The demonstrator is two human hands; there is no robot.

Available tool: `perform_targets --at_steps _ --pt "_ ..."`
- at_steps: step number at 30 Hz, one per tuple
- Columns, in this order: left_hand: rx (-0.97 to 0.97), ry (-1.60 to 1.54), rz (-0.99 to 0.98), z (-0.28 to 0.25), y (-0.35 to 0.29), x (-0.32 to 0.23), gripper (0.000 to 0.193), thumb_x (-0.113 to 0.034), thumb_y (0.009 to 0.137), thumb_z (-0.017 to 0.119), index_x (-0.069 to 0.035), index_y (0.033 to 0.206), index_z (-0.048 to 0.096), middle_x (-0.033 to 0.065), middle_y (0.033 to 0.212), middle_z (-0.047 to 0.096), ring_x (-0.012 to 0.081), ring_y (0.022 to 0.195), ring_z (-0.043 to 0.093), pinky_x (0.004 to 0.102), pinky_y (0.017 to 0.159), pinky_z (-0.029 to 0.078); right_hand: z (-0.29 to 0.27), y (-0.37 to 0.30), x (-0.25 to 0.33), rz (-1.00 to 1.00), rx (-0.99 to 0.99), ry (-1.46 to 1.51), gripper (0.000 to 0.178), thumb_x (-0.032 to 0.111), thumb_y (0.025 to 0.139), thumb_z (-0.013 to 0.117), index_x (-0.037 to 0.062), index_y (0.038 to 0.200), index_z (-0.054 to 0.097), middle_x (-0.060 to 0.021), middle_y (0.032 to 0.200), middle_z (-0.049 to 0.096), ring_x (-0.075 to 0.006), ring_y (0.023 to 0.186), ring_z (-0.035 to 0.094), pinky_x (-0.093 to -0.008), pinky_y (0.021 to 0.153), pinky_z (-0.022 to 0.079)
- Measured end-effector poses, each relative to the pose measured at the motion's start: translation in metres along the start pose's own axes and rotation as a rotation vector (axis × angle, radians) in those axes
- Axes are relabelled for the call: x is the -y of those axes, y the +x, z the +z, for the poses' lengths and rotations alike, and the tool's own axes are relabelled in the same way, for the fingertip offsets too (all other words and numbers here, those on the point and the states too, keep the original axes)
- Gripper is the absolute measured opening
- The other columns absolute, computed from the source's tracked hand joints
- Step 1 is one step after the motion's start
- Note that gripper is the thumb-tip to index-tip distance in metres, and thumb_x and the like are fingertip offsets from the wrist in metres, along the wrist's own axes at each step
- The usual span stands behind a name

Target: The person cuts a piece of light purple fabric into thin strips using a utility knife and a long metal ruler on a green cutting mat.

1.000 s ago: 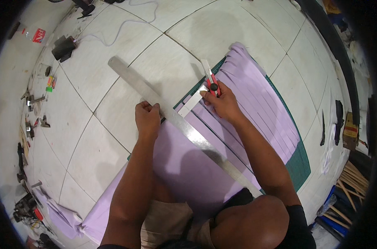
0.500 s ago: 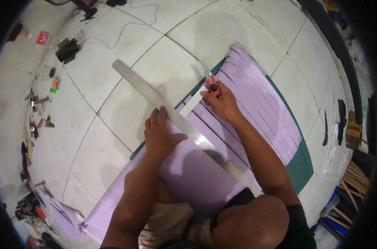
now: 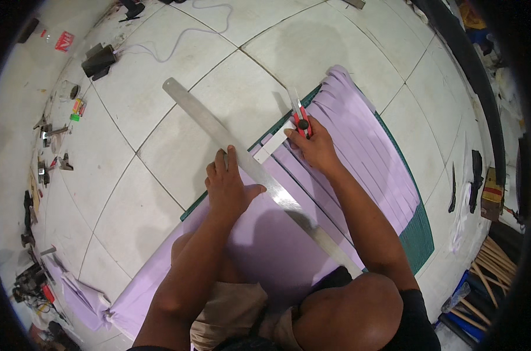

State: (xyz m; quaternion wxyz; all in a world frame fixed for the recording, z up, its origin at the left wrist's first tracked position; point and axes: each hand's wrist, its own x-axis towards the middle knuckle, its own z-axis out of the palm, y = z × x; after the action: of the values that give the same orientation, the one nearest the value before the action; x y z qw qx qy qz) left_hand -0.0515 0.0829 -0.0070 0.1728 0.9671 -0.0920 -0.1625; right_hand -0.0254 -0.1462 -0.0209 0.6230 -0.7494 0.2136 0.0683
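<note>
My left hand (image 3: 227, 186) lies with its fingers stretched out along the near-left edge of a long steel ruler (image 3: 198, 114), which crosses lilac fabric (image 3: 265, 234) diagonally. In my right hand (image 3: 315, 149) is a red utility knife (image 3: 303, 121), its blade pointing away from me. The thumb and fingers of that hand also pinch a flat white strip (image 3: 273, 144), which lies over the fabric with its far-left end by the ruler. Narrow cut fabric strips (image 3: 359, 140) fan out on the right. Underneath is a green cutting mat (image 3: 420, 243), mostly covered.
White floor tiles (image 3: 154, 169) surround the mat. A black device (image 3: 99, 61) with a white cable stands at the far left, and small metal tools (image 3: 46, 136) lie along the left wall. Wooden sticks (image 3: 490, 263) and a small box (image 3: 492, 196) are at the right.
The whole view has shifted slightly. Both hands keep almost the same places on the ruler, knife and white strip.
</note>
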Motion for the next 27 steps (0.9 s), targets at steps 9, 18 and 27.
perform_targets --at_steps 9,18,27 --pt "0.093 -0.049 -0.03 -0.008 0.006 -0.005 0.122 -0.044 0.06 0.09 -0.002 0.153 0.024 0.0271 0.15 0.03 0.0469 0.131 0.037 0.0572 0.106 0.038 -0.005 0.009 -0.015 -0.019 0.02 -0.024 0.038 0.024 0.088 0.077 0.0033 0.114 0.059 -0.0011 0.078 0.062 -0.0084 0.065 0.06 -0.0244 0.05 0.044" --pt "0.075 0.186 0.026 -0.011 0.01 -0.013 0.119 -0.057 0.06 0.087 0.004 0.145 0.03 0.0302 0.153 0.026 0.0462 0.142 0.028 0.0608 0.111 0.03 -0.003 0.005 -0.013 -0.037 -0.001 -0.088 0.035 0.027 0.087 0.074 0.0022 0.107 0.06 -0.005 0.075 0.062 -0.0123 0.065 0.059 -0.0292 0.059 0.047" --pt "0.2 0.49 0.051 -0.014 0.026 -0.027 0.124 -0.072 0.06 0.078 0.008 0.144 0.033 0.0307 0.153 0.029 0.0424 0.145 0.028 0.061 0.115 0.021 -0.025 -0.024 0.016 0.057 -0.003 0.023 0.041 0.028 0.087 0.075 0.0015 0.113 0.058 -0.0066 0.082 0.064 -0.015 0.069 0.063 -0.0302 0.058 0.05"
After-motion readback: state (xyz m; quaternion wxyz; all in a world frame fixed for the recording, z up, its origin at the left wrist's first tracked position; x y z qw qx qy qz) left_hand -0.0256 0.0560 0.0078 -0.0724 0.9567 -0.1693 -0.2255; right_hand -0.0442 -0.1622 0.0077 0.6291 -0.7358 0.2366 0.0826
